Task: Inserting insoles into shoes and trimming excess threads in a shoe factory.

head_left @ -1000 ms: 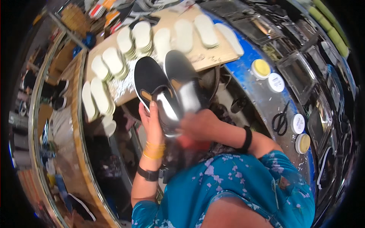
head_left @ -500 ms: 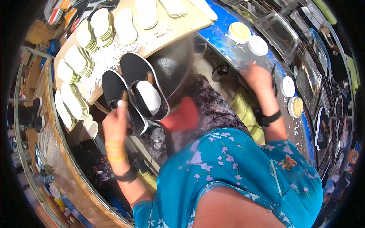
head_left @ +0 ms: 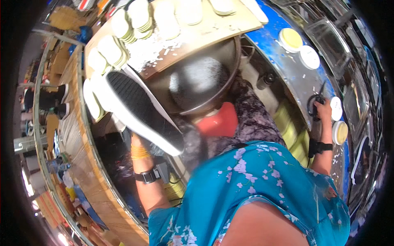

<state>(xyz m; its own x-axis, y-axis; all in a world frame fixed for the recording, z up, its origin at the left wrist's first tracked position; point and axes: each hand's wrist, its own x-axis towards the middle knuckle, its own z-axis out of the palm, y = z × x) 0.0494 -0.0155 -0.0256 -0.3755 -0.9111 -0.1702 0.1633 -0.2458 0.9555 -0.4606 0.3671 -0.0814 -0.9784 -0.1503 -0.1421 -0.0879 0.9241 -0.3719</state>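
Note:
My left hand (head_left: 137, 141) holds a black shoe (head_left: 139, 108) with a white-edged sole turned up toward me, in front of my lap. The shoe hides most of that hand; yellow bangles and a black watch show on the wrist. My right hand (head_left: 323, 111) is stretched out to the right on the blue metal bench (head_left: 287, 78). Its fingers close on the handles of black scissors (head_left: 314, 101) lying there. A black band sits on that wrist.
A wooden board (head_left: 205, 35) ahead carries stacks of pale insoles (head_left: 139, 16) and white shavings. Below it sits a round metal pan (head_left: 201, 82), with a red block (head_left: 219, 121) near my lap. Round tins (head_left: 291, 39) with yellow and white lids line the bench.
My right hand let go of the shoes and swung right to the scissors. My left hand lifted a shoe closer, sole up. Only one shoe shows now.

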